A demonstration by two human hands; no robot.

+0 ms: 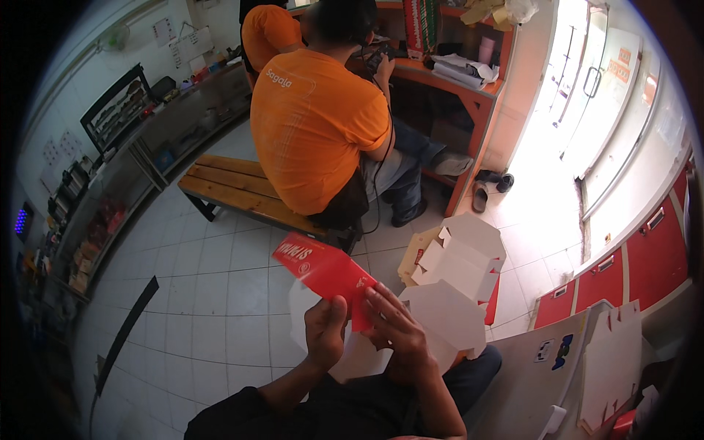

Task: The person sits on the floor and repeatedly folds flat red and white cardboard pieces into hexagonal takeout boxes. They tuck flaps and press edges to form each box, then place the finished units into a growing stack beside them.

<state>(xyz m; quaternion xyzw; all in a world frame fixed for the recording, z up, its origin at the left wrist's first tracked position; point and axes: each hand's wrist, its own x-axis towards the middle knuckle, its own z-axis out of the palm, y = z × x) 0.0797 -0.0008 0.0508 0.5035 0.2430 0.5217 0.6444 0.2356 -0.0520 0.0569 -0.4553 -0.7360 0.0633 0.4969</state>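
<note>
A red cardboard food carton (314, 270) with white print is between my hands, partly folded and tilted upward. My left hand (326, 334) grips its lower left edge with the thumb up. On the other side, my right hand (397, 327) presses its fingers along the carton's right panel. A white cardboard carton piece (442, 309) lies just right of my right hand, over my lap. Beyond it rests an open white box (469, 249) with cut flaps. The undersides of the red carton and some of my fingertips are hidden.
A person in an orange shirt (315, 136) sits ahead on a wooden bench (235, 189), facing an orange counter (480, 110). Flat carton blanks (610, 359) lean at the right by a white cabinet-like surface (539, 374). Red drawers (598, 282) and shoes (480, 196) are farther right.
</note>
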